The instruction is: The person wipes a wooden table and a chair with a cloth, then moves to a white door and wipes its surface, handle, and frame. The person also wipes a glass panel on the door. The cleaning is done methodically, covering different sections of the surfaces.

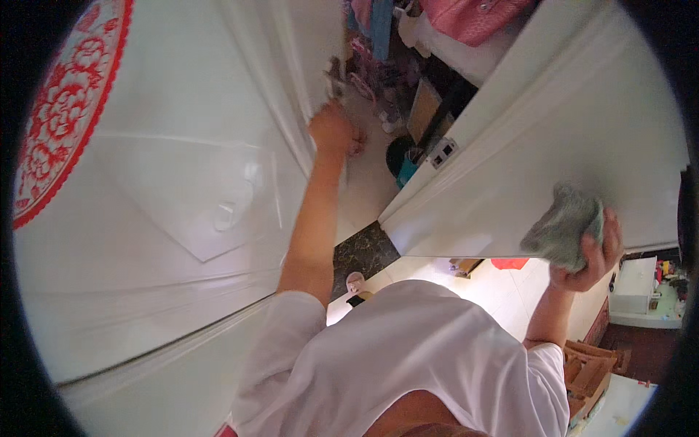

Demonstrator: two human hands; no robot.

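My left hand [333, 130] is closed at the free edge of a white door panel on the left [196, 87]. It appears to grip the dark metal door handle [335, 77], which sticks out blurred beyond my fist. My right hand [593, 255] holds a folded grey-green cloth [562, 227], with the fingers bent round its right side. The cloth is up against the face of another white door [502, 171], which has a metal latch plate [441, 153] on its edge.
A red flower-patterned decoration [69, 109] covers the left door's upper corner. Through the gap are a pink bag [473, 16], a teal and black bin [402, 162] and assorted clutter. A dark stone threshold [364, 255] crosses the floor. Wooden furniture [588, 375] stands at lower right.
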